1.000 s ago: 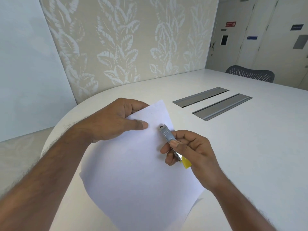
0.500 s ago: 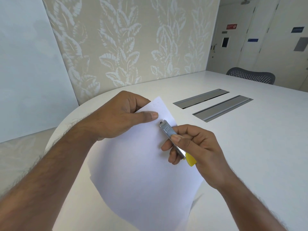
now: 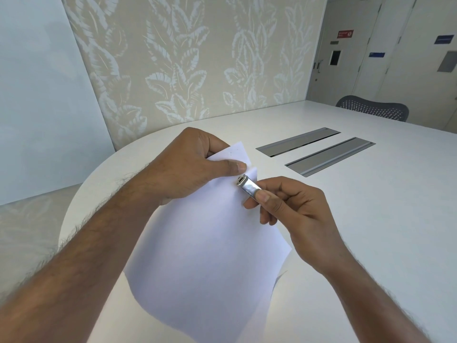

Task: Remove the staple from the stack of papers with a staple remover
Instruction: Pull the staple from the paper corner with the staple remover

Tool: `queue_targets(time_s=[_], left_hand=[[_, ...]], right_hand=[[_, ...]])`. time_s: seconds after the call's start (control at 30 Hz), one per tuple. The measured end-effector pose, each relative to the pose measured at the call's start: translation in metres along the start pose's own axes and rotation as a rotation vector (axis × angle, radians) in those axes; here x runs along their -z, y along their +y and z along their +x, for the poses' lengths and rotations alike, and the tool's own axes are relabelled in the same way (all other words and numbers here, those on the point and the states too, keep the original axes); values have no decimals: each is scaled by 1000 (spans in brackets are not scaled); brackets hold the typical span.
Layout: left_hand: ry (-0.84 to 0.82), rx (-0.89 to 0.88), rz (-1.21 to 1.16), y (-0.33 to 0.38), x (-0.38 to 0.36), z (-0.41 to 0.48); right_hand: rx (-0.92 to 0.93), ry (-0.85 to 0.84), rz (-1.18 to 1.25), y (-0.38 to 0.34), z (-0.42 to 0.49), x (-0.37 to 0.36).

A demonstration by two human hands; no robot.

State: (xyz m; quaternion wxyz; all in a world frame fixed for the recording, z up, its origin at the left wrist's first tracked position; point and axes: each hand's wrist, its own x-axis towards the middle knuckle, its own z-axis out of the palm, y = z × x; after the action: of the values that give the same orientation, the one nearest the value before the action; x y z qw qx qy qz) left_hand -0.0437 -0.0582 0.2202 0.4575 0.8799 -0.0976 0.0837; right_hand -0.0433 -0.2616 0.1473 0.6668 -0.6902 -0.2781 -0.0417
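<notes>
Mid-frame: left hand [image 3: 188,167] pinches paper stack [image 3: 205,256] corner; right hand [image 3: 291,209] grips staple remover [image 3: 248,186], tip at corner. Staple not visible; can't tell if out.

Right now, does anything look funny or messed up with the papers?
A little. The top corner of the stack of papers is bent up, a sheet lifting where the left hand pinches it. The staple remover in the right hand points at that corner. No tear or spill shows, and I cannot see the staple.
</notes>
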Motion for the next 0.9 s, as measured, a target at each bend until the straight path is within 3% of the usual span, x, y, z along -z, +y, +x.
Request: queue_targets(time_s=[0.17,0.47,0.7,0.83,0.9], left_hand=[[24,28,-53,2,-2,-1],[44,48,-90,0,-2,0],[41,53,-54,-6,-8,0],[141,53,-15,-16,-8,5],[134,54,-25,-19,-5,7]], right_hand=[[79,61,-43,1,-4,-5],[316,119,-337,0,-7,-7],[476,112,-582,8,-3,-1],[597,81,-681,13,-6,-1],[571,73,-671,17,-11,-5]])
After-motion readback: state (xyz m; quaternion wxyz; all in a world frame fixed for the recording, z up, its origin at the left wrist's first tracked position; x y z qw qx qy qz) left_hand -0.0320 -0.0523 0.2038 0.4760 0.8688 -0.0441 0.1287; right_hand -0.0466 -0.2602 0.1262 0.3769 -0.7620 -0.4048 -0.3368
